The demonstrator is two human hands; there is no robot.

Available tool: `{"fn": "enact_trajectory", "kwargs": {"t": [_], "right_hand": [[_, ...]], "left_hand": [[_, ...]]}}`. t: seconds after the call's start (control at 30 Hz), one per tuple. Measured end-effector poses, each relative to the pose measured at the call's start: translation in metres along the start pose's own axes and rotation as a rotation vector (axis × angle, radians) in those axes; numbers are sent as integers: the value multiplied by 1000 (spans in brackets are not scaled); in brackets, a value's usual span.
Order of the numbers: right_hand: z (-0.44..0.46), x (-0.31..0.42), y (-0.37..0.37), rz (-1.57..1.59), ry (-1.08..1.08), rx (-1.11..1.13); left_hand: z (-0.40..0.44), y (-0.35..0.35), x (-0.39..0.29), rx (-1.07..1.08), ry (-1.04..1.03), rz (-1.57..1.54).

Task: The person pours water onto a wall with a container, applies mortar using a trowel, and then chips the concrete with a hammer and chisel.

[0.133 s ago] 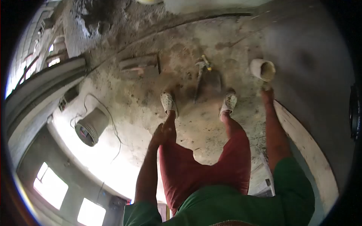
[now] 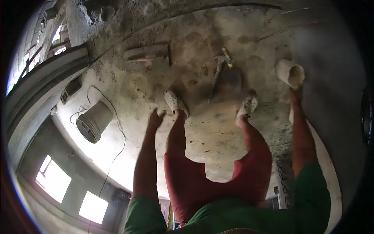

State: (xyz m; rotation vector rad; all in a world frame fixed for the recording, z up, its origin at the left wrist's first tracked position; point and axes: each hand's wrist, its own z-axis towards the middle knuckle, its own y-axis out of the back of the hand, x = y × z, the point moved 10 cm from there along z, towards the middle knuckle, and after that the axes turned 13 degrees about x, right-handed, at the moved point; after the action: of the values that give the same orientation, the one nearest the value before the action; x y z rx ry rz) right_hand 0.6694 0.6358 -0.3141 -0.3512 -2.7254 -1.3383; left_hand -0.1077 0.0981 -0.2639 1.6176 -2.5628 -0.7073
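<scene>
My left hand [image 2: 156, 117] hangs beside my left shin with its fingers apart and nothing in it. My right hand [image 2: 295, 96] is at the near side of a small white pail [image 2: 285, 73], its fingers seeming to close on the rim, though they are partly hidden. Between and ahead of my feet lies a hammer [image 2: 215, 80] with a dark handle. A short yellow-and-black tool [image 2: 227, 57] lies by the hammer's head. Farther left, a flat plastering tool [image 2: 150, 58] rests on the stained concrete floor.
A large bucket [image 2: 96, 120] stands at left, with a cable [image 2: 121, 132] looping past it. A raised ledge [image 2: 46, 76] borders the left side. Rubble [image 2: 93, 15] lies at the far left, and a thin rod [image 2: 280, 30] at the far right. A pale curved board [image 2: 325, 160] is beside my right arm.
My left hand has moved forward and left, off my leg, with its fingers spreading. The white pail and my right hand appear farther right together, while the whole view has also shifted.
</scene>
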Motion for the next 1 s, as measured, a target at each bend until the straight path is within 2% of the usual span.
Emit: {"fn": "enact_trajectory", "kwargs": {"t": [0.03, 0.07, 0.1, 0.13, 0.17, 0.23, 0.27, 0.3, 0.33, 0.37, 0.4, 0.43, 0.47, 0.5, 0.53, 0.57, 0.6, 0.63, 0.67, 0.7, 0.73, 0.77, 0.83, 0.87, 0.9, 0.93, 0.97, 1.0], "right_hand": [[-16, 6, -17, -88, -14, -48], [-29, 21, -8, -179, -24, -108], [-17, 31, -9, -184, 18, -89], [-10, 33, -15, -194, 53, -59], [-2, 20, -26, -135, -52, 12], [32, -17, -57, 50, -3, 173], [39, -27, -66, 48, -20, 179], [48, -37, -80, 65, -94, 285], [52, -44, -93, 81, -166, 387], [55, -49, -95, 77, -173, 377], [57, -50, -90, -187, -152, 303], [56, -44, -85, -451, -125, 229], [36, -18, -86, -448, 15, 195], [13, -8, -88, -582, 124, 162], [-13, 3, -90, -720, 230, 111], [-37, -1, -97, -996, 301, 63], [-68, 24, -87, -767, 167, 148], [-102, 48, -78, -541, 29, 191], [-137, 74, -67, -479, 37, 160], [-168, 100, -59, -347, 132, 112], [-199, 131, -49, -297, 19, 171], [-232, 170, -40, -240, -91, 223], [-284, 220, -24, -171, -24, 206], [-314, 282, -11, -216, 69, 258], [-349, 347, -1, -262, 158, 311], [-374, 382, 9, -225, 170, 305], [-396, 411, 15, -188, 180, 297], [-419, 447, 18, -149, 252, 294]], "left_hand": [[14, 25, 9, 11, 54, 84], [35, 47, 24, -102, 121, 259], [91, 68, 27, -248, 48, 504], [103, 105, -20, -234, 171, 422], [109, 128, -64, -278, 163, 466], [158, 156, -104, -439, 40, 601], [178, 161, -124, -488, -26, 669], [210, 160, -112, -482, -38, 670], [245, 156, -89, -328, -8, 611], [258, 149, -82, -249, 0, 578], [264, 143, -85, -172, 11, 544], [253, 142, -81, -189, 73, 607], [234, 142, -79, -209, 134, 666], [225, 136, -66, -173, 149, 708], [218, 128, -46, -138, 161, 748], [214, 116, -3, -141, 169, 723], [208, 107, 29, -150, 174, 691], [189, 102, 47, -57, 271, 678], [163, 94, 65, 47, 365, 660], [152, 79, 96, 41, 353, 559], [146, 52, 135, 34, 344, 461], [131, 24, 161, 116, 354, 248], [73, -4, 142, -26, -7, 20], [34, -16, 141, -128, -105, -86], [-17, -4, 125, -75, -94, -204], [-58, -2, 126, -80, -96, -225], [-105, 14, 112, 8, -59, -382], [-150, 28, 109, -19, -114, -437]]}}
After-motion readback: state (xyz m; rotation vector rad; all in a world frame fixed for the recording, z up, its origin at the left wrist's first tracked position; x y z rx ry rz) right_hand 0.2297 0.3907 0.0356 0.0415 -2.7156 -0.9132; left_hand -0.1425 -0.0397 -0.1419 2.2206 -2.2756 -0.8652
